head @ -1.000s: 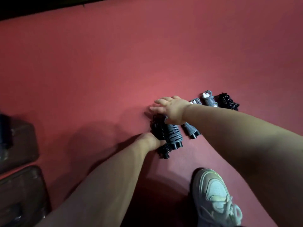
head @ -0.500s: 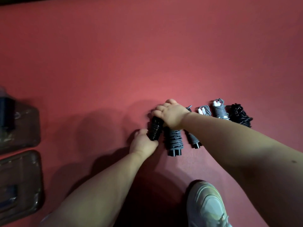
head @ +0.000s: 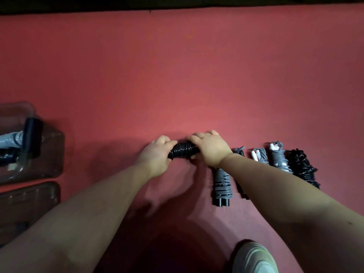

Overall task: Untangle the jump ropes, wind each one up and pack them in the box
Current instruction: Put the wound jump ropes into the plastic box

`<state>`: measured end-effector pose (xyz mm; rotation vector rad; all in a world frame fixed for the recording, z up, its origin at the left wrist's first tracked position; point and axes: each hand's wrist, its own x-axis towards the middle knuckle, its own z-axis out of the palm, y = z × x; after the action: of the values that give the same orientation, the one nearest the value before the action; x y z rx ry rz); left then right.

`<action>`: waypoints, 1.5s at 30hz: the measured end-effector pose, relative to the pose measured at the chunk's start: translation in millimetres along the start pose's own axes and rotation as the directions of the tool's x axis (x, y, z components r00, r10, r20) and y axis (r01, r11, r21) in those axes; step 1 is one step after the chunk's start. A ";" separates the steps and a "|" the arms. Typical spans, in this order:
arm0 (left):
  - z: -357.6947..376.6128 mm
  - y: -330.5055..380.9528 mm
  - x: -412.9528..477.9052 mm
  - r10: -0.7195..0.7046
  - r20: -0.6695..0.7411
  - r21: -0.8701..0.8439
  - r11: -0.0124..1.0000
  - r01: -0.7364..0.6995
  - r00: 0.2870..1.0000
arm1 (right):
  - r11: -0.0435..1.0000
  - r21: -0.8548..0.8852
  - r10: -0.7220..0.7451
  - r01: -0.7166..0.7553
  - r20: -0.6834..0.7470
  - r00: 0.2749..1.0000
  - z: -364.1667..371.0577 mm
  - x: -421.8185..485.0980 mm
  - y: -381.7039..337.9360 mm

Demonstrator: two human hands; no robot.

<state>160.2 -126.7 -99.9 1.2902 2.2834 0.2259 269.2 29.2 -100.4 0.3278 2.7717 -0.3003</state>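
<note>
A wound black jump rope [head: 182,151] is held crosswise above the red floor. My left hand [head: 155,156] grips its left end and my right hand [head: 210,147] grips its right end. To the right lies a row of wound ropes: a grey one on black handles [head: 221,184], a thin dark one [head: 239,154] partly hidden by my right forearm, a grey one with white handles [head: 259,155], another grey one [head: 277,157] and a black one [head: 303,166]. The clear box [head: 51,154] stands at the left edge with a wound rope [head: 29,137] inside.
A clear lid [head: 29,200] lies on the floor just in front of the box. My shoe [head: 254,259] is at the bottom right. The red floor [head: 177,75] runs back to a dark strip along the top edge.
Both hands lifted the black rope out of the row and turned it from lengthwise to crosswise, shifting it left. The camera tilted, bringing the box further into view.
</note>
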 end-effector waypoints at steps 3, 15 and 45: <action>-37.1 -22.9 -1.6 0.079 -0.056 0.108 0.991 -0.073 0.995 | 0.996 0.086 0.003 0.008 -0.130 0.991 -19.6 15.5 -13.5; -176.7 -151.0 -97.6 0.205 -0.243 0.307 0.944 -0.126 0.948 | 0.922 0.071 -0.334 0.381 -0.352 0.874 -112.7 88.9 -152.7; -153.4 -379.0 -169.2 -0.421 0.285 0.292 0.894 0.341 0.861 | 0.873 -0.199 -0.394 0.446 0.251 0.884 -39.3 229.8 -437.6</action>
<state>-131.1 -456.5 -53.2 0.8582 2.2412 -0.3900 -67.0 -334.0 -71.1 -0.3632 2.6086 -0.0726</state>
